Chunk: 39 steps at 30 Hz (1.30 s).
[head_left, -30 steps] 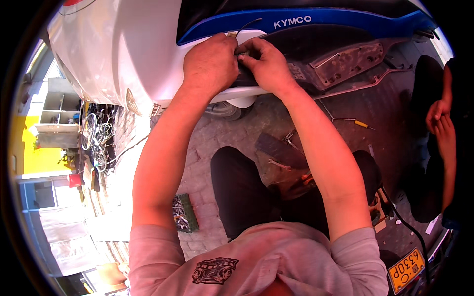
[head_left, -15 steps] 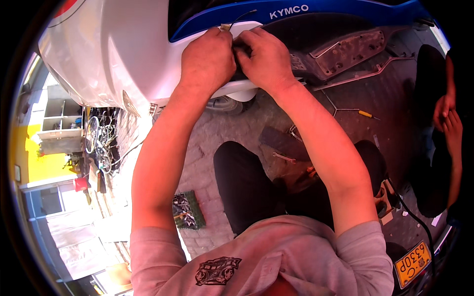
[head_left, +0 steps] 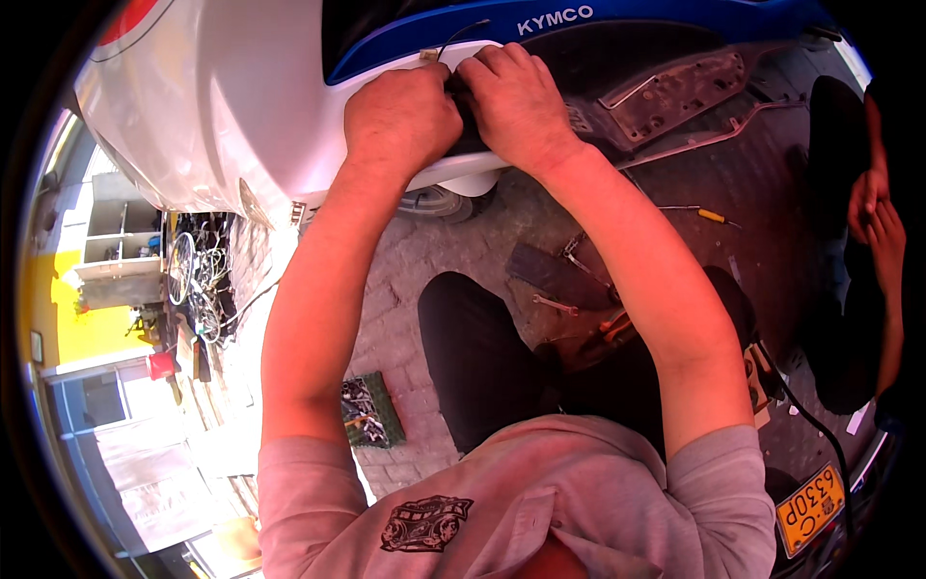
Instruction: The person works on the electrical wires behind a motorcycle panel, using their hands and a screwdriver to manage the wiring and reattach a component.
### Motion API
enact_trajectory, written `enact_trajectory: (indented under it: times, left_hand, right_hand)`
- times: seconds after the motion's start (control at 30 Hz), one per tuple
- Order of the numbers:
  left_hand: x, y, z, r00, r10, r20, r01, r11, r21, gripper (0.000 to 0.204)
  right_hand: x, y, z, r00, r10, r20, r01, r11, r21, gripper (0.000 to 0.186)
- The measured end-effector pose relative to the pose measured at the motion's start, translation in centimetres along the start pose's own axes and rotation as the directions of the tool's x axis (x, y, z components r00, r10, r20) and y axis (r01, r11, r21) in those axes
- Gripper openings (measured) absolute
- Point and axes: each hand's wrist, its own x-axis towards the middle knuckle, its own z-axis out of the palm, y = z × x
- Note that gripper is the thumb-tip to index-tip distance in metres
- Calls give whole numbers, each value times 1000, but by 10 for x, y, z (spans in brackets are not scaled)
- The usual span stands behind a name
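My left hand (head_left: 400, 118) is closed at the edge of an opening in the white scooter panel (head_left: 212, 116), below a blue trim strip (head_left: 395, 39). My right hand (head_left: 516, 106) is beside it, fingers bent over the same dark gap, fingertips close to those of the left. Whatever the two hands grip there is hidden by the fingers. A thin black cable (head_left: 461, 32) with a small tan piece (head_left: 428, 55) sticks up just above them. To the right lies the dark floorboard (head_left: 675, 101) with a bare, dirty metal plate.
On the paving around my knees lie a yellow-handled screwdriver (head_left: 716, 218), a wrench (head_left: 556, 305), a dark pad (head_left: 545, 270) and a green tray of tools (head_left: 381, 405). A person's hands (head_left: 873, 203) show at the right edge. Bicycles (head_left: 198, 285) stand at left.
My right hand has turned forward, so its thumb is now hidden and its knuckles face up. Both hands stay at the same gap; the view has shifted slightly.
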Motion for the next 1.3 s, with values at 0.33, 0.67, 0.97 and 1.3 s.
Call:
enact_trajectory:
  times: [0.33, 0.67, 0.97, 1.3]
  left_hand:
    - [11, -14, 20, 999, 42, -27, -41, 999, 8, 31]
    - [14, -20, 27, 992, 73, -104, -69, 997, 43, 32]
    - [7, -14, 28, 990, 85, -112, -72, 990, 122, 31]
    - [7, -12, 27, 996, 3, -87, 6, 994, 108, 30]
  right_hand:
    - [-2, 5, -20, 960, -45, -278, 88, 985, 146, 16]
    - [-310, 113, 0, 244, 934, 261, -936, 298, -189, 31]
    - [-444, 147, 6, 161, 880, 448, -381, 474, -794, 34]
    - [-419, 159, 8, 147, 845, 514, -367, 529, -765, 32]
